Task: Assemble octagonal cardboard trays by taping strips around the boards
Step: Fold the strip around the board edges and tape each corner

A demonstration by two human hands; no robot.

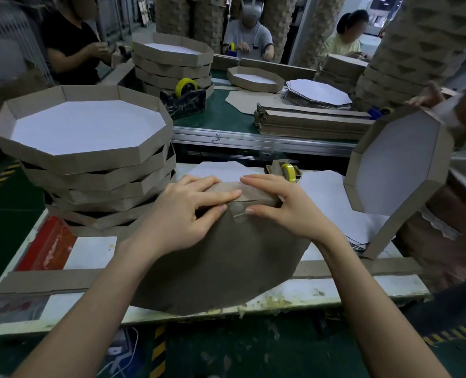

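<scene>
A brown octagonal board (218, 263) is tilted up on the white table, its brown underside facing me. A cardboard strip (256, 190) runs along its top edge. A piece of clear tape (237, 211) bridges strip and board. My left hand (182, 214) lies over the strip's left part, fingers stretched flat, thumb by the tape. My right hand (283, 205) holds the strip's right part, fingers laid over its top, thumb pressing beside the tape. A yellow tape roll in a dispenser (287, 171) stands just behind my right hand.
A stack of finished octagonal trays (90, 170) stands at left. Another person at right holds a finished tray (398, 170) upright. Loose strips (46, 281) lie along the table's near edge. Beyond is a green conveyor (221, 115) with a tape dispenser (184, 98), strip piles and white boards.
</scene>
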